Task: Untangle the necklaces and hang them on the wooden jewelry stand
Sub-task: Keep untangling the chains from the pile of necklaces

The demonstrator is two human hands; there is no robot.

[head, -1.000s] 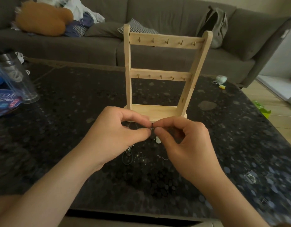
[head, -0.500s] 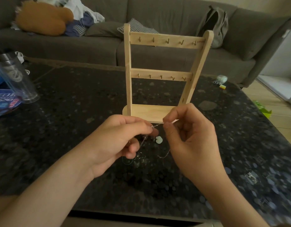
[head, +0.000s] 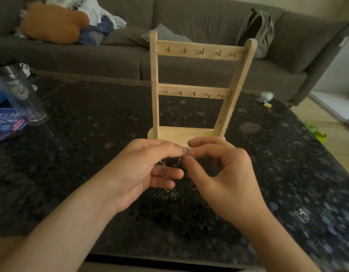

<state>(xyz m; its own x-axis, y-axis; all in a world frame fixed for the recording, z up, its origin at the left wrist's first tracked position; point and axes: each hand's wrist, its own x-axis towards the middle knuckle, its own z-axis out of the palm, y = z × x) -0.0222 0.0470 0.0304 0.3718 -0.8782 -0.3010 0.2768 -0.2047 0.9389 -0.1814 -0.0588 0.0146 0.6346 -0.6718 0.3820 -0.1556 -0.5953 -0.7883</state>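
Observation:
A wooden jewelry stand (head: 199, 91) with two bars of small brass hooks stands upright on the dark speckled table (head: 87, 138); its hooks are bare. Just in front of its base, my left hand (head: 148, 169) and my right hand (head: 222, 173) meet fingertip to fingertip. Both pinch a thin silver necklace chain (head: 184, 151) at the same spot. A stretch of chain drapes across my left fingers and hangs down to a tangle of necklaces (head: 165, 193) lying on the table below my hands. My hands partly hide the tangle.
A clear plastic tumbler (head: 22, 97) and a blue packet (head: 7, 122) sit at the table's left edge. Small items (head: 266, 97) lie at the far right corner. A grey sofa (head: 189, 26) with a backpack (head: 256, 30) and cushions runs behind the table.
My right hand dropped back down and closed in, so both hands pinch the chain together again. The pale pendant seen between the hands half a second ago is now hidden.

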